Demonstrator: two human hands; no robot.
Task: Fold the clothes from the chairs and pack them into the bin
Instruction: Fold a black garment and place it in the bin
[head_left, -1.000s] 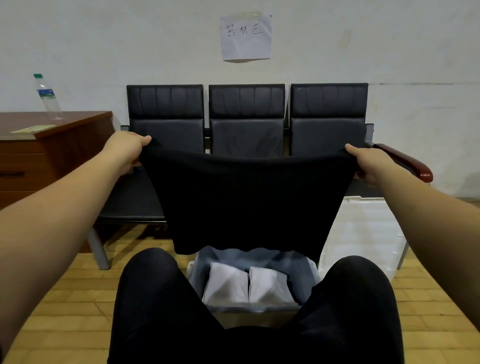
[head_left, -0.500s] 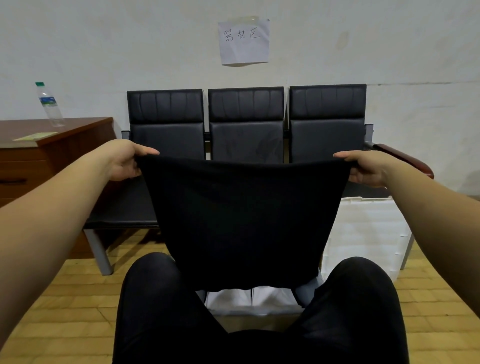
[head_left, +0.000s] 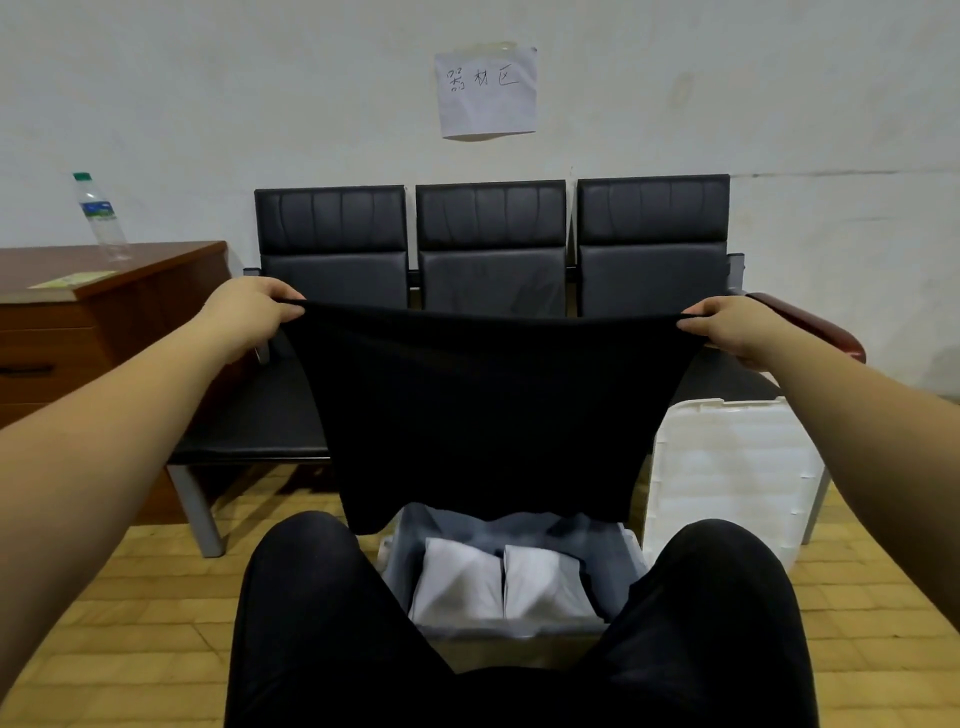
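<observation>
Outstretched, both arms, at chest height. Left hand (head_left: 249, 312) pinching the top left corner of a black garment (head_left: 488, 415), fingers curled over the hem; right hand (head_left: 727, 327) gripping the top right corner likewise. Garment spread wide between the hands, top edge sagging slightly in the middle, cloth hanging flat and free, lower edge just above the bin (head_left: 631, 545) and the knees.

Below, between the two black-trousered legs (head_left: 322, 613), the grey bin on the floor, open. Inside it, two folded white pieces (head_left: 498, 582) side by side, touching, against the near wall; grey folded cloth (head_left: 519, 527) behind them, partly hidden by the hanging garment.

Just right of the bin, a white lid (head_left: 727, 467) propped upright against the chairs.

Behind the garment, a row of three black padded chairs (head_left: 491, 218) against the wall, seats mostly hidden, reddish-brown armrest (head_left: 826, 332) at the right end just past the right hand.

Farther left, a brown wooden surface (head_left: 130, 265) with drawers, carrying a clear plastic bottle (head_left: 101, 218) with a green cap, upright, and a flat yellowish paper (head_left: 72, 279) near the front edge.

High on the wall, a taped sheet (head_left: 485, 91) with handwritten characters. Floor of yellow wood blocks (head_left: 130, 597).
</observation>
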